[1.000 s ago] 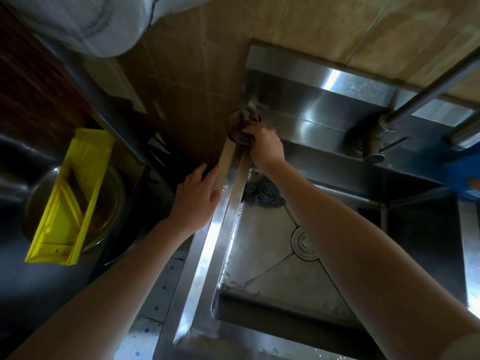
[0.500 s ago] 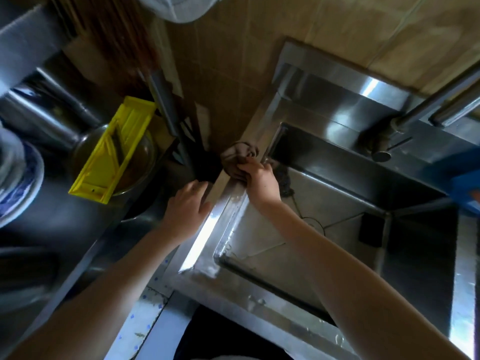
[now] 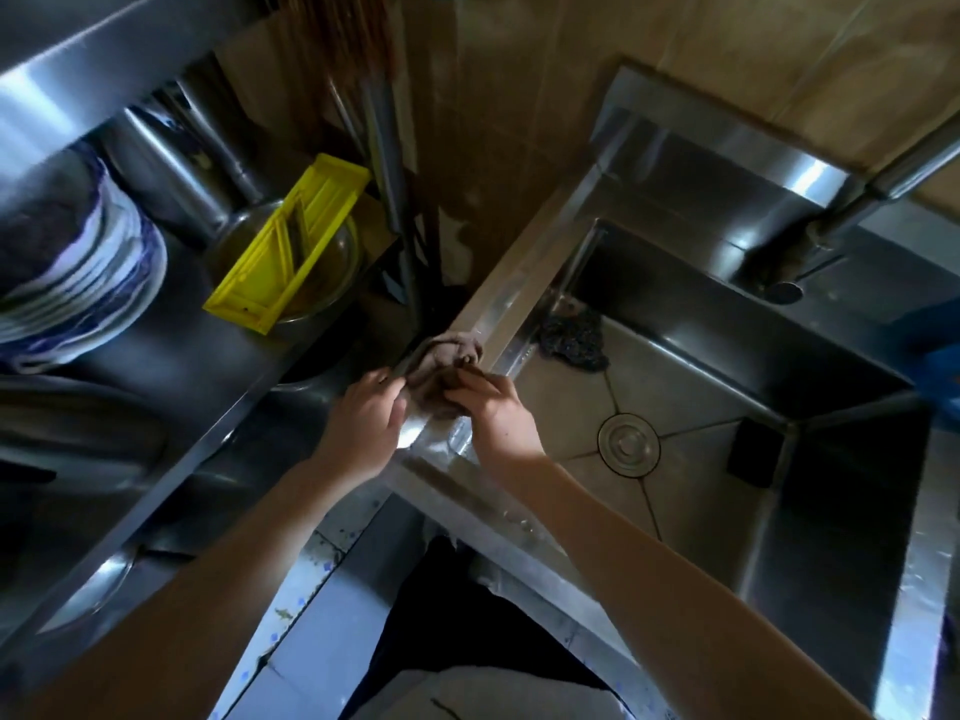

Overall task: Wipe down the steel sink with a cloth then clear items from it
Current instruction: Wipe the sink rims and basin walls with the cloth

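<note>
Wiping step in hand; clearing not yet begun. The cloth (image 3: 445, 379) is bunched on the left rim of the sink (image 3: 519, 283), toward the front-left corner. It is grasped by the right hand (image 3: 501, 415), fingers curled over the top and pressing down. The left hand (image 3: 363, 423) is set against the outer side of that rim, touching the cloth's edge; whether it grips the cloth or only steadies cannot be told.

Inside the sink, a dark scourer (image 3: 571, 340) is seen at the back-left corner, a black block (image 3: 756, 454) at the right wall, and the drain (image 3: 628, 445) at the middle of the floor. The tap (image 3: 784, 291) hangs over the back edge. Left of the sink, a yellow slicer (image 3: 285, 241) is laid across a bowl.

To be done well: the cloth should be flattened rather than kept balled, so more steel is covered per pass. Firm, even pressure is wanted along the rim, with strokes overlapped and the front corner seam worked into. Water beads on the front rim should be taken up. The walls and floor appear unwiped, so the scourer and block will likely need to be wiped around or lifted.
</note>
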Demonstrator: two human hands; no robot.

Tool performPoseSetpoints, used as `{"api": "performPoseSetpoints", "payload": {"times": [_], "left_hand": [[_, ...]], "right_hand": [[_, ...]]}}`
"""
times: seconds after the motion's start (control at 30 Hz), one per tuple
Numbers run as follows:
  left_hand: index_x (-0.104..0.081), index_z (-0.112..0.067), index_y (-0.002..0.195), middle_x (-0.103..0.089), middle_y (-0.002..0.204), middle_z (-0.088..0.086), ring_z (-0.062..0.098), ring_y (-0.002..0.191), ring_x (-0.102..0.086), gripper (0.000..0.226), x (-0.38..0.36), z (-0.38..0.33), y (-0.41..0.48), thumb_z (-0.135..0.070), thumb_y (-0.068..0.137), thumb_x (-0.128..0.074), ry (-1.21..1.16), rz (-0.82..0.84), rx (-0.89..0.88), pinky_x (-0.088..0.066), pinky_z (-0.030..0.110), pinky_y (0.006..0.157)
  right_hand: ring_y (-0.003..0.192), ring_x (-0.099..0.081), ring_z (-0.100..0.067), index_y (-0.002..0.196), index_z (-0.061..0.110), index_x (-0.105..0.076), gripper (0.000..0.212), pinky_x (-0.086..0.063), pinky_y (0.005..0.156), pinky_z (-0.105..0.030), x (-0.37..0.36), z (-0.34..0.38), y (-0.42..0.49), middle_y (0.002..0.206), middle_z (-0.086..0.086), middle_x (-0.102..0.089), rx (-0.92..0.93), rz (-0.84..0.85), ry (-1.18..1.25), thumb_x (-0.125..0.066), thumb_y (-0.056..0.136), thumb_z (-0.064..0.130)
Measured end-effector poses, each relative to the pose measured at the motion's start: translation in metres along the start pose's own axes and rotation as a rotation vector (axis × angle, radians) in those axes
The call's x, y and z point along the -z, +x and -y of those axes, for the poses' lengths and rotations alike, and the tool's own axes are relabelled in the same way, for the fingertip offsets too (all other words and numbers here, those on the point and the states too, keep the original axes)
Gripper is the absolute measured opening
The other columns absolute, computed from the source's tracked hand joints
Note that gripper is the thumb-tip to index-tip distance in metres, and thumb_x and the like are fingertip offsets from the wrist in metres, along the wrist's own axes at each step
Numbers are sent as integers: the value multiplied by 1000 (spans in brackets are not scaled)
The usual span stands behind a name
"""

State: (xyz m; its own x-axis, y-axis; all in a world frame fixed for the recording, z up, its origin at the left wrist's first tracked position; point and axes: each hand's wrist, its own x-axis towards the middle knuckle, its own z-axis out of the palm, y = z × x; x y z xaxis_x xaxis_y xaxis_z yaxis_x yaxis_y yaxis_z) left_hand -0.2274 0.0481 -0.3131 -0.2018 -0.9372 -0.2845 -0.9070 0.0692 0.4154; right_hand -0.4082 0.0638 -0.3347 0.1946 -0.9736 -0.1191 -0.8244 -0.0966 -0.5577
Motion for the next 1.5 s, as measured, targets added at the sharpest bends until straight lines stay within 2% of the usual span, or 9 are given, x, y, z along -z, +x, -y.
{"api": "performPoseSetpoints", "payload": {"times": [0.2,0.43,0.57,0.67,0.83,1.07,1.2,1.37,1.5], "left_hand": [[-49,-9,133,-48,135,14,32,125,-44,39,-1,12,-32,-13,96,-40,-57,-51,54,-36,48,103],[-52,-5,130,-53,130,18,36,120,-49,38,5,16,-37,-10,93,-49,-90,-69,-28,-40,51,99],[-46,-7,136,-46,136,18,37,123,-46,44,14,16,-24,-5,92,-46,-66,13,-113,-37,50,101],[-42,-10,139,-40,142,14,33,128,-40,42,20,16,-14,-12,96,-41,-76,31,-131,-33,49,105],[-40,-15,140,-33,148,9,28,135,-33,42,21,16,-4,-19,99,-36,-54,74,-185,-30,48,108],[-44,-18,137,-33,149,8,29,130,-40,41,12,12,-3,-23,96,-45,134,81,-402,-30,47,105],[-46,-18,136,-27,151,8,26,137,-30,42,4,17,-6,-24,94,-48,185,105,-472,-21,48,108],[-36,-26,141,-12,157,6,26,143,-12,58,-2,22,-4,-51,89,-48,294,183,-553,-5,54,113],[-27,-28,145,0,159,4,23,145,2,73,-9,22,-1,-66,84,-43,359,218,-635,6,53,112]], "right_hand": [[126,-39,-23,121,33,-61,38,-50,92,-38,-4,21,-38,141,15,-46,22,171,-53,-65,83,32],[125,-36,-25,125,25,-59,36,-49,92,-42,19,45,-49,135,6,-51,-56,344,-101,-59,89,20],[120,-42,-26,125,24,-56,41,-49,92,-40,23,64,-55,127,-2,-54,-174,390,-184,-51,90,4],[115,-48,-27,124,23,-56,43,-50,90,-38,13,86,-62,123,-5,-56,-280,354,-183,-47,88,2],[117,-42,-32,126,24,-53,46,-49,82,-41,-7,105,-72,128,-5,-50,-406,218,-215,-48,86,2],[117,-44,-27,127,33,-52,52,-42,90,-35,-23,93,-94,129,5,-52,-526,15,-194,-51,82,9],[113,-49,-24,124,35,-56,51,-44,88,-33,-15,75,-122,128,10,-56,-667,-101,-225,-53,79,11],[113,-47,-27,127,31,-55,50,-43,88,-37,-7,52,-160,132,7,-55,-933,-171,-274,-50,82,8],[124,-40,-33,130,28,-53,44,-38,102,-43,-17,61,-151,137,3,-50,-955,-104,-320,-49,87,18]]}}
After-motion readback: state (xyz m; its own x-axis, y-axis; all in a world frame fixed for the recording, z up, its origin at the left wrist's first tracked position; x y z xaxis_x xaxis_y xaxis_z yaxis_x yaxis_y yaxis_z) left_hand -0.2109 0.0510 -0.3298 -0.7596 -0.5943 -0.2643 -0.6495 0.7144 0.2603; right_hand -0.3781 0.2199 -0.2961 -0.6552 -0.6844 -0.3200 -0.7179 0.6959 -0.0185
